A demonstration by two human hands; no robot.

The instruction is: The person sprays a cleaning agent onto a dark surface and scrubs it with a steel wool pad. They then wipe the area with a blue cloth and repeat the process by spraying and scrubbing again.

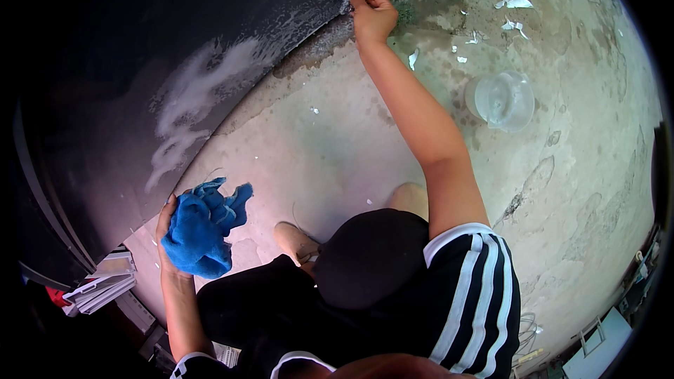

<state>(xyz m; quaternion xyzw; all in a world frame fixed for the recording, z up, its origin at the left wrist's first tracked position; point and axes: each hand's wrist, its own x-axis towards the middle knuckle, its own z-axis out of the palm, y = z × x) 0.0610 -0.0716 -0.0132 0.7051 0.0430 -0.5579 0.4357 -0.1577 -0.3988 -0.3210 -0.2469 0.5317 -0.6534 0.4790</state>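
My left hand (168, 228) grips a crumpled blue cloth (196, 231) at the lower left, beside a dark, glossy panel (105, 147). My right hand (372, 17) reaches up to the panel's curved lower edge, fingertips pinched at a pale, wet, foamy patch; whatever is between them is too small to make out. A white smear (203, 91) runs across the panel to the left of this hand.
A clear plastic container of liquid (505, 102) stands on the stained concrete floor (576, 168) at right, near white scraps (514, 3). Stacked flat items (105, 284) lie at lower left; a board (597, 344) and cables sit at lower right. My feet are below me.
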